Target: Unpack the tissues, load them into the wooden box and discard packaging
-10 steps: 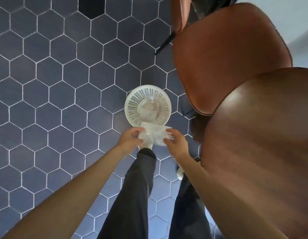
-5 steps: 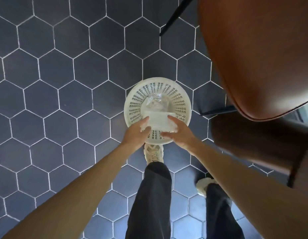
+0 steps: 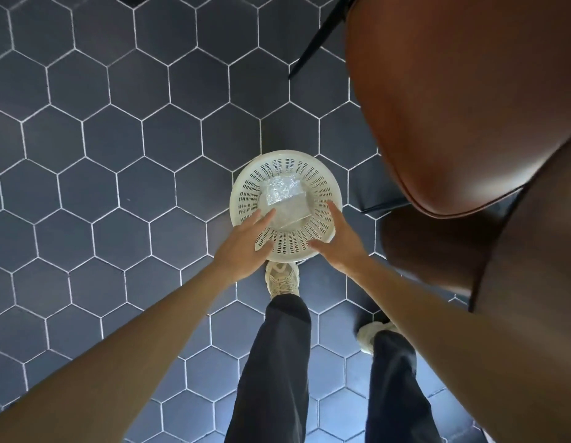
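A round white perforated waste basket (image 3: 324, 183) stands on the blue hexagon-tiled floor. Clear plastic tissue packaging (image 3: 285, 199) lies inside it, crumpled at its far end. My left hand (image 3: 246, 247) hovers over the basket's near left rim with fingers spread and straight, holding nothing. My right hand (image 3: 340, 241) hovers over the near right rim, fingers also straight and spread. Neither hand touches the packaging. The tissues and the wooden box are out of view.
A brown chair seat (image 3: 453, 107) fills the upper right, with a black chair leg (image 3: 316, 43) slanting to the floor. A dark wooden surface (image 3: 517, 251) lies on the right. My legs and pale shoes (image 3: 282, 279) stand just behind the basket.
Both hands held the clear packaging above the basket, lowered it in, then released it. The packaging now lies in the basket and the fingers have spread apart.
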